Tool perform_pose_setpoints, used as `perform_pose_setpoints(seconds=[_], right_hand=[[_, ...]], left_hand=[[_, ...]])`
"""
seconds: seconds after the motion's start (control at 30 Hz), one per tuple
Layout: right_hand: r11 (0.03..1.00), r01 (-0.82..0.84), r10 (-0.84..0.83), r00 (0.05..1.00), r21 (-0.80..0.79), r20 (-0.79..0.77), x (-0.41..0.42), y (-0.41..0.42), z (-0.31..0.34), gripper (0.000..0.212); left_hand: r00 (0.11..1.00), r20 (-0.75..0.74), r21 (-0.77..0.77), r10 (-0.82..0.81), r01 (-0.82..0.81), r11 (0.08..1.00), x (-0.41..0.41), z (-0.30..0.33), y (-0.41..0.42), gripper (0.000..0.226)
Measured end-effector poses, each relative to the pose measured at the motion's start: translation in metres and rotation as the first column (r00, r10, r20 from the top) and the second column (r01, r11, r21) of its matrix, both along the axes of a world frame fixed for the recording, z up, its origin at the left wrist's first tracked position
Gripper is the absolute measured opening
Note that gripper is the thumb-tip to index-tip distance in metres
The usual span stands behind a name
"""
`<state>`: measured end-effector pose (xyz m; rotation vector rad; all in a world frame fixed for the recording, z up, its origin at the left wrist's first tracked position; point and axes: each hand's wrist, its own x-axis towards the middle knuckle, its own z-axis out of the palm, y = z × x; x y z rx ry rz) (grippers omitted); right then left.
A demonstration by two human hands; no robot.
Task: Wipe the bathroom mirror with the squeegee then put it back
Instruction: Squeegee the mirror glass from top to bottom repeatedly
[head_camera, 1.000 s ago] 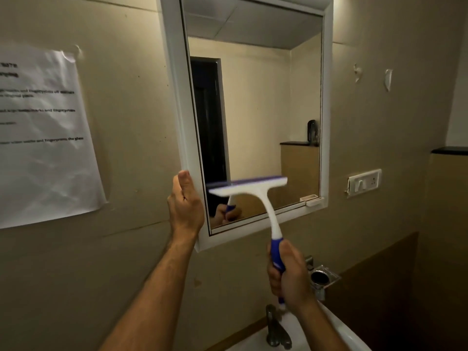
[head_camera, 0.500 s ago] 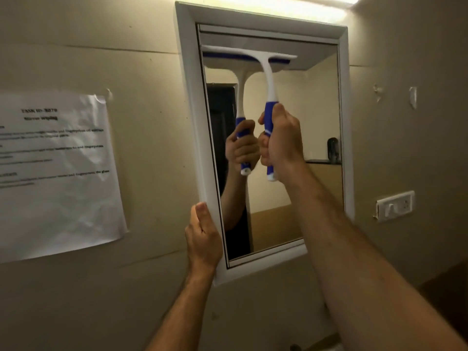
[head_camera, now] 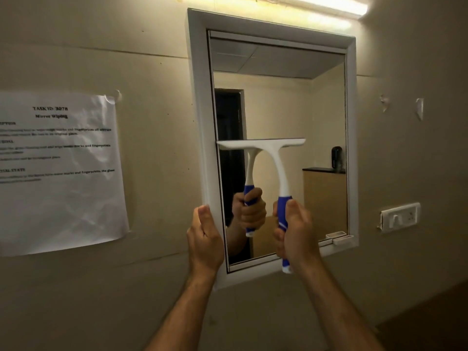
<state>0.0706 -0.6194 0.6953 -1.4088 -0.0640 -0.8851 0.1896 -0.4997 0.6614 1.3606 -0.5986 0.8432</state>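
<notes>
Pointing up, seemingly, squeegee [head_camera: 268, 158] handle vertical

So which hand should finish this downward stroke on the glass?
Right. The right hand already grips the squeegee, blade on the mirror; the left hand holds the frame's edge.

Beige wall [head_camera: 157, 59] carries white-framed mirror [head_camera: 350, 148] at centre, crumpled printed sheet [head_camera: 58, 173] at left, white switch plate [head_camera: 400, 217] at right.

Squeegee [head_camera: 263, 148] dragged from mirror [head_camera: 278, 110] top to roughly mid-glass.
</notes>
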Motion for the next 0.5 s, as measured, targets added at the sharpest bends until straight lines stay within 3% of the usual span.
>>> perform_pose_setpoints(seconds=[0.13, 0.37, 0.5], right_hand=[[1.000, -0.003, 0.003, 1.000, -0.007, 0.015, -0.007, 0.001, 0.008, 0.036], [0.985, 0.112, -0.106, 0.993, -0.131, 0.057, 0.000, -0.009, 0.093, 0.039], [0.990, 0.094, -0.095, 0.996, -0.105, -0.005, 0.004, -0.005, 0.075, 0.040]], left_hand=[[1.000, -0.006, 0.009, -0.007, 0.007, 1.000, -0.007, 0.004, 0.001, 0.035], [1.000, -0.009, 0.008, 0.009, -0.009, 1.000, -0.008, 0.005, 0.000, 0.031], [0.999, -0.043, 0.023, -0.006, 0.007, 1.000, -0.007, 0.004, 0.001, 0.049]])
